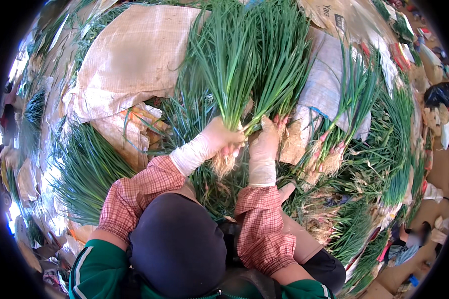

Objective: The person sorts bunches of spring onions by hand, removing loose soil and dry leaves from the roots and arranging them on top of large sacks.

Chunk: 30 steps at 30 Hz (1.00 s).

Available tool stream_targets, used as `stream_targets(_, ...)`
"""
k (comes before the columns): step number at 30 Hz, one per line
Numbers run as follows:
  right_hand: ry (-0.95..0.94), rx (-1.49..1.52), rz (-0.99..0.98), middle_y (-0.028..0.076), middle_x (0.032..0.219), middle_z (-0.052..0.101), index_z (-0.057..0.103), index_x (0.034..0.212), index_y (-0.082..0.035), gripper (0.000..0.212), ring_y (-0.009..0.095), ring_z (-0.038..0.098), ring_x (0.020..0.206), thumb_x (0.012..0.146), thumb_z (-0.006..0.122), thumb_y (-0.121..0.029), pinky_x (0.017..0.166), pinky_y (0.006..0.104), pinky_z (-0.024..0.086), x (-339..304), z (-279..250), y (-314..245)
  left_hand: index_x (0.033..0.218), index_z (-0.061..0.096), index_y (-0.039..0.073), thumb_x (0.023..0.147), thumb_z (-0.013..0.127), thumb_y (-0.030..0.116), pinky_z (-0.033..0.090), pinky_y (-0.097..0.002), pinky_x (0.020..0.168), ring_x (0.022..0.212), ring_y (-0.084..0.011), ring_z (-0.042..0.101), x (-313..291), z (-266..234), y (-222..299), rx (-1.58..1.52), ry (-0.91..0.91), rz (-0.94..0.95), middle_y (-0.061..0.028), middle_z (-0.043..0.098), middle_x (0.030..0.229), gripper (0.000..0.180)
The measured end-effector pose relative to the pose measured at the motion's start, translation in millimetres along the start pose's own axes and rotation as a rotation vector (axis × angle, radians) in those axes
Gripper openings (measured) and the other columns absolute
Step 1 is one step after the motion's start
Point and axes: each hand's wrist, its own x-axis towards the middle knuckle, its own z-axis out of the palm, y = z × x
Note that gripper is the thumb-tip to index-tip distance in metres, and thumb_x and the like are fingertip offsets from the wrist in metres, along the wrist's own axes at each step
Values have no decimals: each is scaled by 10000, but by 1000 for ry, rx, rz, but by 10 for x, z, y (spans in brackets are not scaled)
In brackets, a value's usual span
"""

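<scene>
My left hand (223,133), in a pale glove, grips a thick bunch of green onions (224,65) just above its pale roots, leaves fanning upward. My right hand (264,142), also gloved, is closed around a second bunch of green onions (284,55) right beside the first, the two bunches touching. Both forearms wear red checked sleeves. A dark rounded cap brim or head covering (177,244) fills the lower middle and hides my lap.
More bunched green onions (334,144) with reddish bases lie to the right. Loose green onions (82,169) are heaped at left. Woven sacks (129,60) cover the ground behind. Another person's legs (409,249) show at lower right.
</scene>
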Motion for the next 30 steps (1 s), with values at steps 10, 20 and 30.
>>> stream_targets(10, 189, -283, 246, 111, 932, 656, 623, 1087, 9, 208, 198, 629, 844, 932, 497, -49, 726, 295, 512, 46, 15, 515, 846, 540, -11, 818, 644, -7, 400, -225, 332, 402, -138, 555, -111, 51, -85, -4, 182, -17, -94, 600, 632, 107)
stream_targets(20, -453, -380, 137, 28, 727, 555, 585, 992, -10, 194, 139, 563, 602, 952, 444, -135, 542, 299, 537, -130, -1068, 691, 883, 604, -34, 802, 701, 42, 469, -252, 449, 417, -114, 507, -197, -221, -115, -380, 7, 20, -88, 607, 642, 148)
stream_targets(30, -180, -890, -518, 131, 806, 657, 657, 1039, 25, 309, 166, 628, 670, 909, 626, -254, 617, 290, 514, -299, 280, -440, 835, 553, 24, 839, 676, 75, 422, -223, 384, 437, -117, 554, -357, 38, 93, -29, 43, -12, -45, 577, 612, 133)
